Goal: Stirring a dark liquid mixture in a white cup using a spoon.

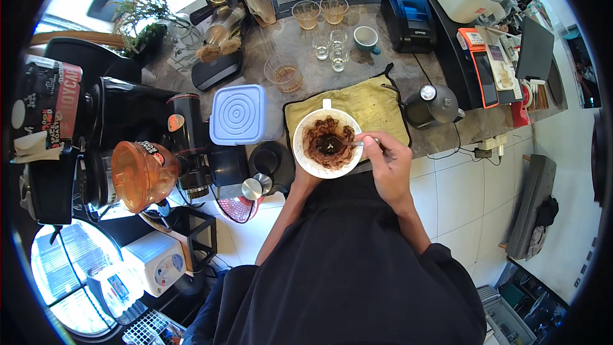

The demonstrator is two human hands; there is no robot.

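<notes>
A white cup [308, 165] with a handle on its far side is held in front of my body, over the near edge of a yellow cloth. Its inner wall looks ribbed and is smeared with wet brown grounds or powder around a dark pool. My left hand [306, 179] supports the cup from below at its near left; most of its fingers are hidden under the cup. My right hand [387, 161] pinches the thin metal handle of a spoon [355, 144] at the cup's right rim. The spoon's tip dips into the dark middle.
Under and beyond the cup lies the yellow cloth [357, 99]. Farther off stand a glass [283, 73], small glasses [338, 57] and a teal cup [366, 38]. A blue-lidded container [237, 115] and an orange-hopper grinder [143, 172] are left; a dark kettle [431, 108] is right.
</notes>
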